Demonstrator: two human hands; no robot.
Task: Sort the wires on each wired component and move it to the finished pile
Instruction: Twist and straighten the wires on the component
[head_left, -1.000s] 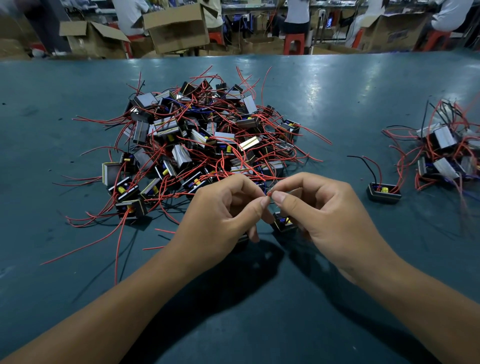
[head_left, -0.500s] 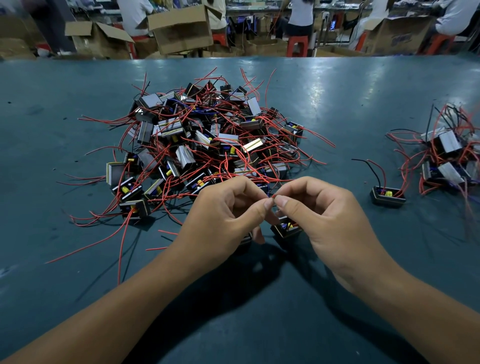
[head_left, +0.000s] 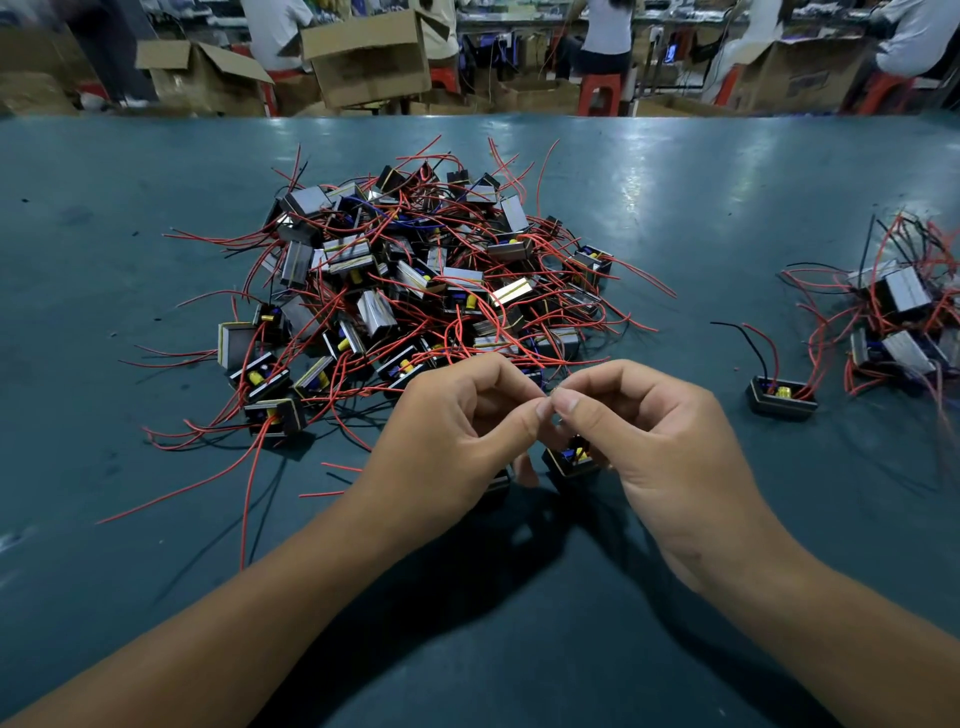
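A big pile of small black wired components (head_left: 415, 301) with tangled red wires lies at the table's middle. A smaller pile (head_left: 893, 322) sits at the right edge, with one single component (head_left: 782, 397) lying just left of it. In front of the big pile, my left hand (head_left: 457, 431) and my right hand (head_left: 649, 431) meet thumb to thumb and pinch thin wire ends between fingertips. Below them a black component (head_left: 571, 460) with yellow and blue parts sits between the hands. Its wires are mostly hidden by my fingers.
The dark teal table (head_left: 156, 545) stretches wide around the piles. A long red wire (head_left: 249, 493) trails toward the near left. Beyond the far edge stand open cardboard boxes (head_left: 369, 57), red stools (head_left: 600, 93) and seated people.
Both hands stay together, pinching the wire ends, with only small finger shifts. The component below them has barely moved.
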